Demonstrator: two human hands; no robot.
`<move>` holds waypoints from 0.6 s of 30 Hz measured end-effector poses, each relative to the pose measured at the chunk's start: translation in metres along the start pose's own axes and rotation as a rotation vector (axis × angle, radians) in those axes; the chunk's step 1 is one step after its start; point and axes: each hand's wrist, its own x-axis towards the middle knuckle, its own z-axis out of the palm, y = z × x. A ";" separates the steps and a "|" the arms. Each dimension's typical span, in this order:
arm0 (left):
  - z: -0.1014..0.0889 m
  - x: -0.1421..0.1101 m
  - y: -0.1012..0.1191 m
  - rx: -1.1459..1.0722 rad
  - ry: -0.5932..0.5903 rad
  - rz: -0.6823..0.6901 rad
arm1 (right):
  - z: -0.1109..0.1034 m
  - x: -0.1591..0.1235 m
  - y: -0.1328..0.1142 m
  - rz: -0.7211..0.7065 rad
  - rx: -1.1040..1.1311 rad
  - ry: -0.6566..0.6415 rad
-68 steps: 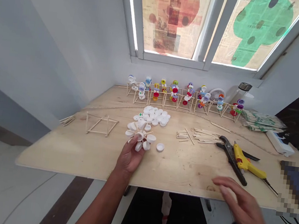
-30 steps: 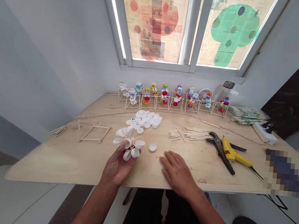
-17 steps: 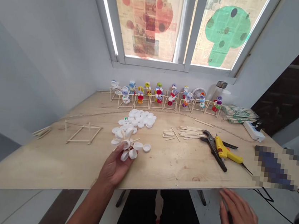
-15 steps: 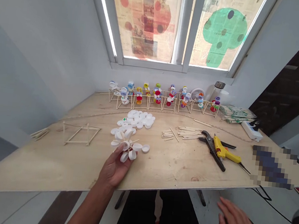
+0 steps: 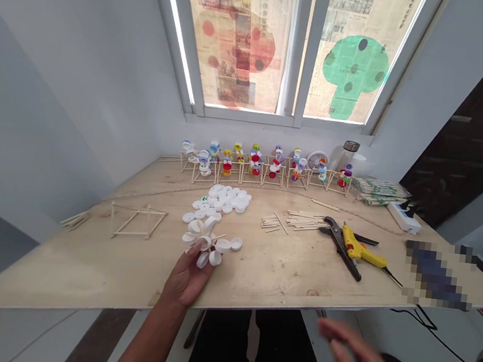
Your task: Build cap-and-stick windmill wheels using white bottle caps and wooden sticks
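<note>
My left hand [image 5: 186,282] grips a cluster of white plastic bottle caps on wooden sticks [image 5: 207,241], resting it at the middle of the plywood tabletop [image 5: 266,271]. A single white cap [image 5: 236,244] lies just right of the cluster, and a heap of loose white caps [image 5: 217,201] lies just behind it. My right hand [image 5: 354,356] is blurred with motion, below the table's front edge. Its fingers are apart and it holds nothing.
Right of centre lie loose wooden sticks [image 5: 298,221], black-handled pliers [image 5: 341,247] and a yellow glue gun [image 5: 358,249]. A square stick frame [image 5: 136,221] stands left. Coloured cap models on stick frames [image 5: 264,169] line the back. A pixelated object [image 5: 435,276] sits far right.
My right hand has gone from resting on the table to below its front edge, at the right. My left hand keeps the cluster. The view has swung, shifting the scene.
</note>
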 end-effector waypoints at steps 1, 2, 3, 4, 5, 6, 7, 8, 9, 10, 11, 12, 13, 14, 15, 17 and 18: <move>0.000 0.000 0.000 0.003 -0.001 0.000 | -0.017 0.017 -0.006 -0.081 -0.109 0.081; 0.001 -0.001 0.000 0.005 -0.001 0.001 | -0.034 0.035 -0.008 -0.154 -0.220 0.158; 0.001 -0.001 -0.001 0.007 -0.002 0.003 | -0.051 0.054 -0.007 -0.204 -0.335 0.214; 0.001 -0.002 -0.001 0.009 -0.004 0.006 | -0.065 0.074 -0.002 -0.241 -0.451 0.260; 0.001 -0.002 -0.002 0.009 -0.007 0.011 | -0.077 0.092 0.006 -0.264 -0.565 0.266; 0.001 -0.002 -0.002 0.007 -0.011 0.016 | -0.085 0.110 0.016 -0.287 -0.669 0.250; 0.001 -0.002 -0.003 0.004 -0.015 0.020 | -0.091 0.125 0.028 -0.316 -0.771 0.214; 0.001 -0.002 -0.003 0.000 -0.019 0.023 | -0.094 0.138 0.041 -0.344 -0.862 0.191; 0.001 -0.002 -0.004 -0.002 -0.022 0.024 | -0.095 0.149 0.053 -0.370 -0.932 0.189; 0.002 -0.001 -0.003 -0.002 -0.024 0.022 | -0.095 0.158 0.064 -0.391 -0.983 0.169; 0.002 0.000 -0.003 0.002 -0.026 0.017 | -0.094 0.166 0.073 -0.396 -1.022 0.152; 0.003 0.001 -0.002 0.010 -0.032 0.012 | -0.092 0.171 0.081 -0.388 -1.047 0.142; 0.004 0.003 0.000 0.022 -0.042 0.009 | -0.091 0.176 0.086 -0.378 -1.058 0.126; 0.006 0.005 0.003 0.040 -0.057 0.011 | -0.089 0.180 0.088 -0.358 -1.066 0.109; 0.008 0.008 0.006 0.067 -0.077 0.017 | -0.088 0.184 0.089 -0.336 -1.066 0.089; 0.015 0.016 0.013 0.141 -0.119 0.035 | -0.086 0.189 0.087 -0.292 -1.059 0.048; 0.019 0.021 0.016 0.182 -0.136 0.045 | -0.085 0.192 0.085 -0.278 -1.049 0.028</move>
